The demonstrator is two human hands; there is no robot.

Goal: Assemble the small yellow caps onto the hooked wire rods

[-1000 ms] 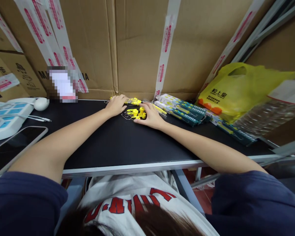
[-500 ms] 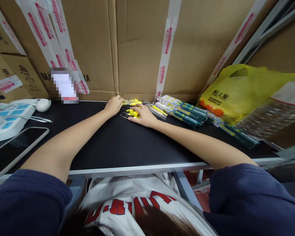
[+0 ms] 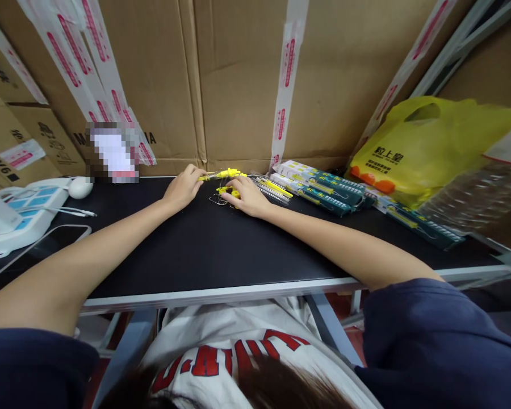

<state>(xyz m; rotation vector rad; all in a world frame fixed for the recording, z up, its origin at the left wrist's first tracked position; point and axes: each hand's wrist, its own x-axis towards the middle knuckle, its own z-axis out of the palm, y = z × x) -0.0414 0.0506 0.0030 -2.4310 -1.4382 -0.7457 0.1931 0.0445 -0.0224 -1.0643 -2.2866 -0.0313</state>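
My left hand [image 3: 185, 186] is at the back of the black table, its thumb and fingers closed on the end of a slim yellow-and-metal tool [image 3: 203, 177]. More yellow tools [image 3: 230, 172] lie just to its right, against the cardboard. My right hand [image 3: 250, 197] curls over a small bunch of yellow pieces with bent wire ends [image 3: 218, 199]; its palm hides part of them. Beside that hand, thin metal rods and a yellow strip [image 3: 279, 188] lie in a row. The exact kind of these tools is too small to make out.
Green-and-white packages [image 3: 323, 187] with hook pictures lie to the right. Behind them are a yellow plastic bag [image 3: 426, 142] and a clear ribbed plastic container [image 3: 485, 193]. A power strip [image 3: 38, 218] and phone [image 3: 46, 250] are at left. Tall cardboard [image 3: 242, 85] borders the back.
My left hand has shifted a little left, with the yellow-and-metal tool at its fingertips. My right hand stays over the yellow pieces. The camera view has moved slightly.
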